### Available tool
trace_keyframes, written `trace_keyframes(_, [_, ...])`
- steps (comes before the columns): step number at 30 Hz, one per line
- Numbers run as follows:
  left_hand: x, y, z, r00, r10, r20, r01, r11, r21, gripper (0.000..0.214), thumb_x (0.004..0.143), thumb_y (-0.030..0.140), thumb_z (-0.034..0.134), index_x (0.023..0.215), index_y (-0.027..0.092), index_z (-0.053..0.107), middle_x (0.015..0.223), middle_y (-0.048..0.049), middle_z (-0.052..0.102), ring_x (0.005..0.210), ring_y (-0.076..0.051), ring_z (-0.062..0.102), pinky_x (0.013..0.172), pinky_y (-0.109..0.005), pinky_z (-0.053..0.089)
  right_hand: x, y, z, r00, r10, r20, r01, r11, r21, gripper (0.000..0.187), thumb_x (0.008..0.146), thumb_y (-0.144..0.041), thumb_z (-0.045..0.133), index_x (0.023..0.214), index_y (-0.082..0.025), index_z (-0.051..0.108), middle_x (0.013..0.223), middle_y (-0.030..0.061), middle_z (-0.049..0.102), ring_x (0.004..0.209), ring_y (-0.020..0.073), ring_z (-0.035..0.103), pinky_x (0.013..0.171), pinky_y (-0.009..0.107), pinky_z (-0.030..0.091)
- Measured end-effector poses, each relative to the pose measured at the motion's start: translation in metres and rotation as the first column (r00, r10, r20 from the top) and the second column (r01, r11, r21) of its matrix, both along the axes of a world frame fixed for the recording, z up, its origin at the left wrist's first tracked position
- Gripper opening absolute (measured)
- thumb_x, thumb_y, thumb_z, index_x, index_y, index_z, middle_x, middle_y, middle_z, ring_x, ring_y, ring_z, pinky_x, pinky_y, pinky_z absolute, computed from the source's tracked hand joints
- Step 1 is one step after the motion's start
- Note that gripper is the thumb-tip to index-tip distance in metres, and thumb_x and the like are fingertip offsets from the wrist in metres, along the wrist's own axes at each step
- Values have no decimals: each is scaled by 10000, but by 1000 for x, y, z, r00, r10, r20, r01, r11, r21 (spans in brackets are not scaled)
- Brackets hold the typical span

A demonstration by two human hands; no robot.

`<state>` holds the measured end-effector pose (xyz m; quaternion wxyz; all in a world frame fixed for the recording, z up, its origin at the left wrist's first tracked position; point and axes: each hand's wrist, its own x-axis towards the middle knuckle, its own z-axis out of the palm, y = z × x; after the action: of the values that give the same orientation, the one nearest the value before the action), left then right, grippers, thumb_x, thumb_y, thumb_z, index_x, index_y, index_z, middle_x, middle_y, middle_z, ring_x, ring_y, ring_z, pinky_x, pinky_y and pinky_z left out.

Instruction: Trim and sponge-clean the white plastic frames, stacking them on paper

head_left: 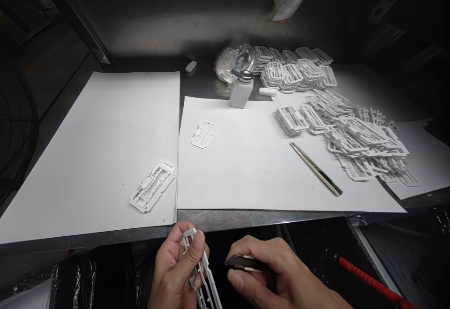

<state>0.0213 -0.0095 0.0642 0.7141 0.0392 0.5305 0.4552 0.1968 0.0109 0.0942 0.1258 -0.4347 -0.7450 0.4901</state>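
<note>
My left hand [178, 267] is closed around a white plastic frame [208, 278], which stands tilted in front of the table edge, thumb across its upper end. Just to the right, my right hand [270, 271] grips a small dark hand tool [242, 263] with pale parts. Its pointed tip faces the frame without touching it, and most of its body is hidden in my fingers. Above my left hand, more white frames [153, 187] lie on the left paper stack [87, 135]. A single white frame [203, 134] rests on the middle paper sheet [225, 177].
Many stacked white frames [365, 135] cover the right side, with further stacks [295, 70] behind. A slim utility knife [315, 168] lies on the paper. At the back stand a white pump bottle [241, 92] and a clear plastic bag [227, 63]. A red rod [369, 281] is at lower right.
</note>
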Motion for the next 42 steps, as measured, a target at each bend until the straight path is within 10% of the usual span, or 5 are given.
trace_keyframes(10, [3,3,5,988,68,-142,-71,997,-16,366,648,410,790,735,183,516,517,81,420,430,-22,293,392,-139,226,-21,-5,-2,979,-204,-18,172,867,-467,221,861,-268,516,812,-155,699,659,-8,576,631,115,495,544,189,373])
trace_keyframes(20, [6,-2,-2,946,178,-270,-173,984,44,377,616,420,811,766,204,541,530,81,463,446,-26,345,428,-136,302,-28,-2,-15,972,-222,-83,161,876,-455,148,773,-209,569,638,-149,553,555,-57,407,514,73,333,448,195,256])
trace_keyframes(31, [8,0,0,908,265,-325,-259,964,64,388,576,417,833,736,209,548,512,90,473,440,-24,373,450,-121,356,-38,-4,-21,864,-485,-135,254,651,-715,157,709,-258,684,666,-113,640,484,-77,368,478,62,277,435,200,211])
trace_keyframes(42, [1,-4,-5,921,264,-285,-258,964,60,342,613,402,813,733,207,559,510,70,499,432,-48,395,421,-149,367,-42,-10,-21,842,-521,-137,268,625,-733,201,717,-305,690,691,-107,665,443,-104,317,444,49,246,419,206,180])
